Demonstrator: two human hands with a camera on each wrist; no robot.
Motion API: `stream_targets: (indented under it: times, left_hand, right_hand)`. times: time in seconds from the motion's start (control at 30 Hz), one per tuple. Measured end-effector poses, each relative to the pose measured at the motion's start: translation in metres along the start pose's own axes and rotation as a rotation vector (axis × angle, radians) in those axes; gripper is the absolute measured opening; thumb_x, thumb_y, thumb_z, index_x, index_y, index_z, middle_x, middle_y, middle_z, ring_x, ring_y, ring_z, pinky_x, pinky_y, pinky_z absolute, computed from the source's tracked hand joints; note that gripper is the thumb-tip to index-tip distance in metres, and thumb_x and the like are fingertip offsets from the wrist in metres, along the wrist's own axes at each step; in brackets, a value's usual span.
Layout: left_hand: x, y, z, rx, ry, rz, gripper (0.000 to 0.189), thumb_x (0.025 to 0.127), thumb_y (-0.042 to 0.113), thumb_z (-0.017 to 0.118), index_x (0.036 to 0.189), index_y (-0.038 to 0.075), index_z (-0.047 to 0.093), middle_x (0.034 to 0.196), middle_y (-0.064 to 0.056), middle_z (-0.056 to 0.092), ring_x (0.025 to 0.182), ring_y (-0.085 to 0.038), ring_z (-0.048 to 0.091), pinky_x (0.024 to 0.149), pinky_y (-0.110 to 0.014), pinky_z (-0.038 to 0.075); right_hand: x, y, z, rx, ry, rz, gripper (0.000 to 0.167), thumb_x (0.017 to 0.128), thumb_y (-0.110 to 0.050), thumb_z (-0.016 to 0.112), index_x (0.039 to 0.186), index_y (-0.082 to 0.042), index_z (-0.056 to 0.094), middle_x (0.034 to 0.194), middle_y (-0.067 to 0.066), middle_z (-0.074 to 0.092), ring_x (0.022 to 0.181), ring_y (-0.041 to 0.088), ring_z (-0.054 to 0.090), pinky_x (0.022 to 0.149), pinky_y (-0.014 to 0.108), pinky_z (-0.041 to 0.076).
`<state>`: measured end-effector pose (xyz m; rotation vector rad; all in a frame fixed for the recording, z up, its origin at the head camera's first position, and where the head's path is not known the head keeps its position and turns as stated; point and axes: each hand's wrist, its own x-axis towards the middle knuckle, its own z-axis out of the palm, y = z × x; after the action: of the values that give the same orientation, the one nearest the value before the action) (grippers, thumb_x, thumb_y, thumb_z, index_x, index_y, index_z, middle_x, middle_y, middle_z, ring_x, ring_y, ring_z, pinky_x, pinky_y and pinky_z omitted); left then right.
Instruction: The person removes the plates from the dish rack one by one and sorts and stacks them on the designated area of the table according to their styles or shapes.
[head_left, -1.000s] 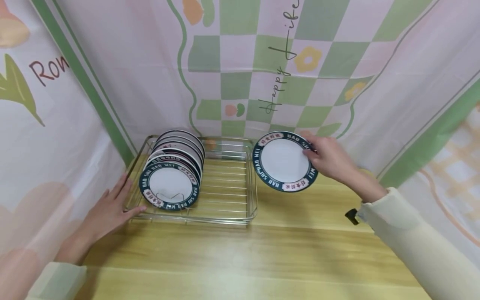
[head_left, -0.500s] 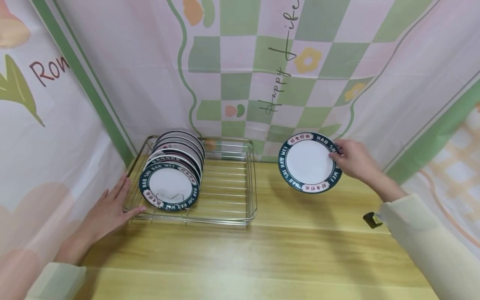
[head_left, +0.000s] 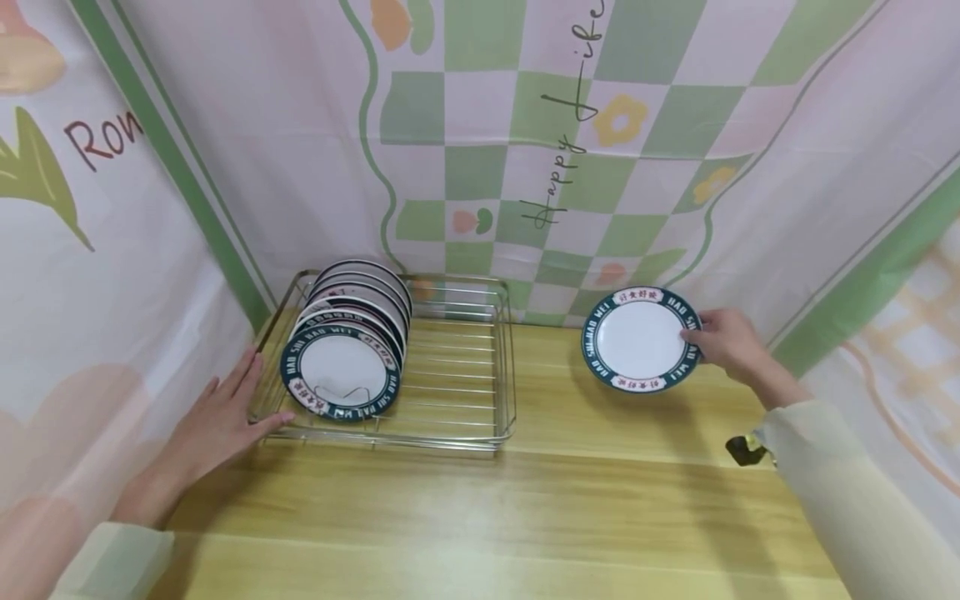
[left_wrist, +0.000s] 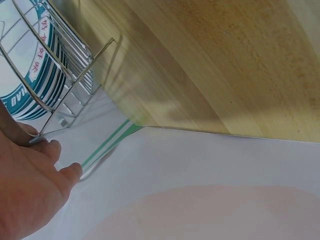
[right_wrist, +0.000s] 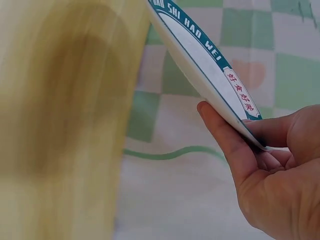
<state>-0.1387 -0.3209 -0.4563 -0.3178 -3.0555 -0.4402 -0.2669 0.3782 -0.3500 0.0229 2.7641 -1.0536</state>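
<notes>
My right hand (head_left: 731,340) pinches the right edge of a white plate (head_left: 641,340) with a dark green lettered rim. Thumb on top and fingers beneath hold it above the table, as the right wrist view shows, where the plate (right_wrist: 200,60) stands apart from the tabletop. My left hand (head_left: 217,425) rests at the left front corner of a wire dish rack (head_left: 457,383), thumb along the front wire. In the rack's left part, several similar plates (head_left: 341,371) stand tilted in a row. The left wrist view shows the left hand (left_wrist: 35,185) by the rack's wires.
The wooden table (head_left: 465,517) lies under the rack and continues to the right. A patterned cloth (head_left: 480,175) hangs behind as a wall, with more cloth at the left and right sides. A small dark item (head_left: 744,450) hangs at the right sleeve.
My right hand has carried the plate rightward, away from the rack's right end, then lowered it somewhat toward the table. The left hand and the plates in the rack have stayed put.
</notes>
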Motion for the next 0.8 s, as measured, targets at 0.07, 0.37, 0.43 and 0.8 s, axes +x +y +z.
stream_targets:
  times: [0.07, 0.37, 0.43, 0.8]
  left_hand:
    - [0.000, 0.000, 0.000, 0.001, 0.005, 0.000, 0.109, 0.102, 0.064, 0.058, 0.165, -0.010, 0.009, 0.175, -0.024, -0.005, 0.153, -0.058, 0.022, 0.123, -0.076, 0.018]
    - [0.001, 0.000, 0.001, -0.053, -0.002, -0.007, 0.107, 0.102, 0.062, 0.060, 0.167, -0.004, 0.007, 0.176, -0.018, -0.012, 0.149, -0.065, 0.021, 0.123, -0.075, 0.019]
    - [0.001, 0.000, 0.001, -0.073, -0.005, -0.014, 0.107, 0.102, 0.061, 0.060, 0.168, -0.002, 0.004, 0.176, -0.016, -0.014, 0.148, -0.066, 0.022, 0.120, -0.076, 0.025]
    - [-0.001, 0.000, 0.002, -0.208, -0.026, -0.034, 0.111, 0.102, 0.055, 0.065, 0.168, 0.004, -0.009, 0.174, -0.014, -0.022, 0.146, -0.067, 0.023, 0.114, -0.079, 0.031]
  right_hand:
    - [0.002, 0.010, 0.002, 0.050, -0.010, 0.036, 0.052, 0.105, -0.003, 0.055, 0.140, 0.031, 0.037, 0.098, 0.029, 0.071, 0.074, 0.013, 0.072, 0.072, 0.030, 0.068]
    - [0.008, 0.050, 0.016, 0.130, -0.016, 0.111, 0.047, 0.107, -0.002, 0.052, 0.138, 0.030, 0.039, 0.091, 0.017, 0.072, 0.075, 0.013, 0.072, 0.076, 0.032, 0.068]
    - [0.008, 0.057, 0.019, 0.160, -0.021, 0.125, 0.046, 0.107, -0.002, 0.052, 0.138, 0.029, 0.039, 0.089, 0.013, 0.072, 0.074, 0.013, 0.072, 0.076, 0.031, 0.068]
    - [0.008, 0.085, 0.036, 0.258, -0.044, 0.244, 0.056, 0.110, -0.007, 0.049, 0.149, 0.027, 0.028, 0.079, 0.000, 0.069, 0.065, 0.008, 0.063, 0.058, 0.021, 0.059]
